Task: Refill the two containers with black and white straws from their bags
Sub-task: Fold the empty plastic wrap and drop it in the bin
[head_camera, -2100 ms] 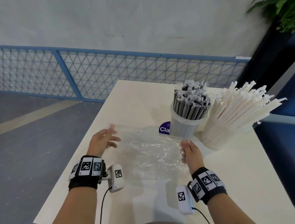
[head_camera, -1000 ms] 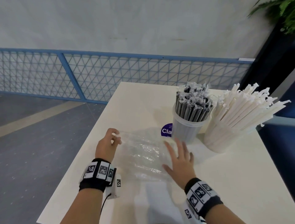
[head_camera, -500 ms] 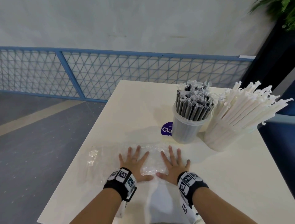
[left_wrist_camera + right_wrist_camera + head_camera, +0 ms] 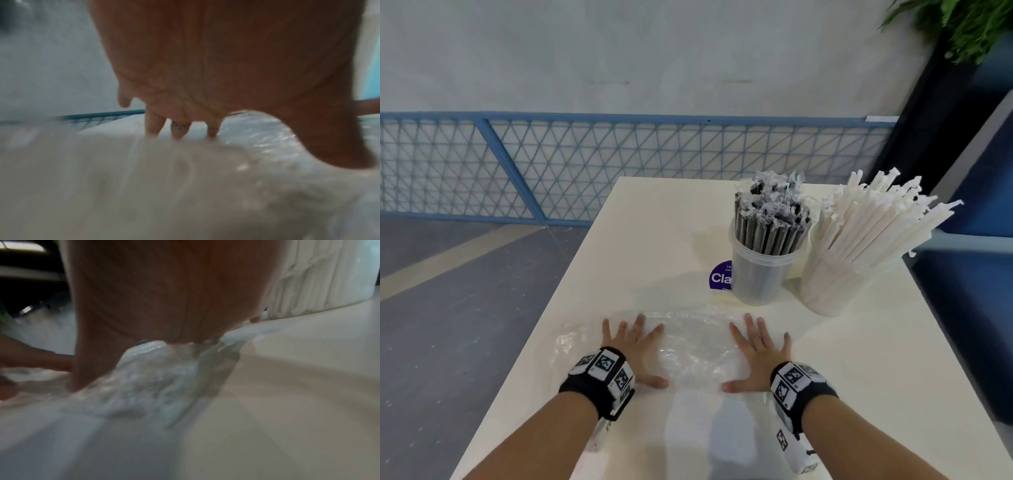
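On near table [image 4: 640, 240] edge: empty clear plastic bag [image 4: 695, 346] flat, left hand [image 4: 631, 346] and right hand [image 4: 756, 349] pressing on it, fingers straight and spread. Behind bag: black-straw container [image 4: 760, 274], white-straw container [image 4: 835, 284] just beside, both full.

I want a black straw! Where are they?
In the head view, the black wrapped straws stand in the clear plastic cup at the table's far right, beside the white paper-wrapped straws.
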The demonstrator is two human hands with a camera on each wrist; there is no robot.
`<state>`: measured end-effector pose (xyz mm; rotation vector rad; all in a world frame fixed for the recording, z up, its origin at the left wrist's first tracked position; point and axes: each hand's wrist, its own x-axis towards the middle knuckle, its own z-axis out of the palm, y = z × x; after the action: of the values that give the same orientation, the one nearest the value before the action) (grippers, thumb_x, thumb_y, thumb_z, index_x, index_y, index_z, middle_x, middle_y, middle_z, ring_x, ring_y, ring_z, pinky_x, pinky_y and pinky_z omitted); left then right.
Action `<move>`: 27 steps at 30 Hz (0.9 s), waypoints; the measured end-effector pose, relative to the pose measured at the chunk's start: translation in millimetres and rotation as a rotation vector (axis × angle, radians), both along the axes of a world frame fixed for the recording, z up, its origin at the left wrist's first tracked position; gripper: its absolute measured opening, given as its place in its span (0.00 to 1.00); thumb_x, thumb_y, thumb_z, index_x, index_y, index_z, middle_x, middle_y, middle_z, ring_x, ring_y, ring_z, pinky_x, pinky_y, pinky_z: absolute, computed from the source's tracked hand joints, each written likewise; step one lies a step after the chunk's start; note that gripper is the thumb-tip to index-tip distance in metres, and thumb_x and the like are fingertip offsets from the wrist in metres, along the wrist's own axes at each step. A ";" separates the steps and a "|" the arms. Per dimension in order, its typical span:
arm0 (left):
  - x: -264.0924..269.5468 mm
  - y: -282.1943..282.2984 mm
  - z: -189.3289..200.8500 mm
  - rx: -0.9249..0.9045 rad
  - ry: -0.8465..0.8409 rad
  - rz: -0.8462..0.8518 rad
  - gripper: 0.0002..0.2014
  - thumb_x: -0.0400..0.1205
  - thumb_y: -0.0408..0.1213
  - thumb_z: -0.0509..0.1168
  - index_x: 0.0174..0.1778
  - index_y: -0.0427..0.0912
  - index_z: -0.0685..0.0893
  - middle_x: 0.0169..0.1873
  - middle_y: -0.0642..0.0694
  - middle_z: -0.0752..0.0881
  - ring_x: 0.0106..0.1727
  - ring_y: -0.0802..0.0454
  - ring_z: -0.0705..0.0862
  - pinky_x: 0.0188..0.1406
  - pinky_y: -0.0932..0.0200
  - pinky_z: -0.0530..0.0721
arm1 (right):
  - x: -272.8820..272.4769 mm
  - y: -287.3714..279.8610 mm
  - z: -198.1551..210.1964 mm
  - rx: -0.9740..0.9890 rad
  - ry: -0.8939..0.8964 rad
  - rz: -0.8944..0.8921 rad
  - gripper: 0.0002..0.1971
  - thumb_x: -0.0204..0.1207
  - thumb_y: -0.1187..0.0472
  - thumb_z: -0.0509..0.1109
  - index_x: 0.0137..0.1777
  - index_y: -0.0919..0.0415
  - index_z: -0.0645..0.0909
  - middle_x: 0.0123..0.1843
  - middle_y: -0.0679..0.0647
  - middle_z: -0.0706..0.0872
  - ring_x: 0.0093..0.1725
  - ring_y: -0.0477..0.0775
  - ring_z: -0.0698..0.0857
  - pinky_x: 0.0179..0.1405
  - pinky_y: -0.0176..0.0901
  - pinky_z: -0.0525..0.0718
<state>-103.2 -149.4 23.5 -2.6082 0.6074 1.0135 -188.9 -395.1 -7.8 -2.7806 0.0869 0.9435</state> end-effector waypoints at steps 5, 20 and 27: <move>-6.6 -31.4 57.3 -0.150 -0.185 -0.234 0.47 0.73 0.69 0.57 0.81 0.53 0.42 0.83 0.47 0.49 0.82 0.46 0.54 0.76 0.30 0.40 | -22.2 -15.8 28.5 0.210 -0.530 -0.343 0.40 0.67 0.27 0.56 0.78 0.43 0.58 0.82 0.43 0.59 0.81 0.46 0.59 0.77 0.64 0.34; -19.2 -289.8 129.7 -1.389 0.074 0.288 0.64 0.63 0.42 0.81 0.80 0.40 0.36 0.82 0.44 0.50 0.82 0.51 0.53 0.80 0.57 0.52 | -4.3 -181.9 120.8 0.792 -1.157 -0.938 0.57 0.57 0.49 0.83 0.80 0.56 0.51 0.79 0.55 0.64 0.77 0.52 0.68 0.76 0.57 0.69; 13.0 -311.3 111.5 -1.237 0.160 0.209 0.66 0.60 0.35 0.82 0.79 0.40 0.35 0.76 0.45 0.68 0.75 0.49 0.68 0.69 0.64 0.64 | 14.9 -197.7 120.3 0.971 -0.988 -0.712 0.60 0.49 0.46 0.83 0.79 0.48 0.52 0.76 0.48 0.72 0.73 0.38 0.73 0.73 0.43 0.73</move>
<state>-90.2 -460.7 135.0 -3.6995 1.3579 1.1177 -174.1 -592.9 112.5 -1.7586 0.3199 -0.4915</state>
